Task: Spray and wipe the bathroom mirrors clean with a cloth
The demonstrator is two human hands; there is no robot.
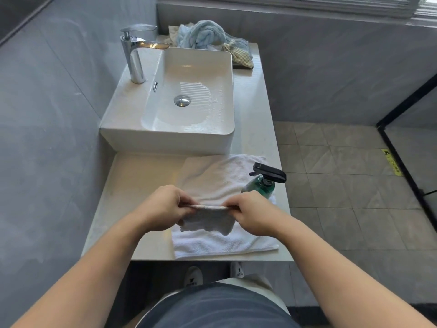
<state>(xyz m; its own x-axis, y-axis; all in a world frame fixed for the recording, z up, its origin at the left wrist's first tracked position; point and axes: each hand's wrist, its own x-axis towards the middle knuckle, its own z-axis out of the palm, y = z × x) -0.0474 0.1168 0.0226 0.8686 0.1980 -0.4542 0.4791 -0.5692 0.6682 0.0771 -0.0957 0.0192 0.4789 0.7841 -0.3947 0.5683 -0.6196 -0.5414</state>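
A small grey-white cloth [208, 221] hangs stretched between my two hands above the counter. My left hand [165, 207] pinches its left top corner and my right hand [254, 213] pinches the right one. Just behind my right hand stands a green spray bottle [261, 187] with a black trigger head, resting on a white towel [212, 242] spread over the counter. The mirror is outside the view, apart from a dark strip at the top left corner that I cannot identify.
A white rectangular sink [189, 91] with a chrome tap [134, 50] sits beyond the towel. Blue and checked cloths [203, 35] are piled at the counter's far end. The counter [132, 185] ends at the right above a tiled floor [343, 185]; a black-framed glass partition [402, 147] stands further right.
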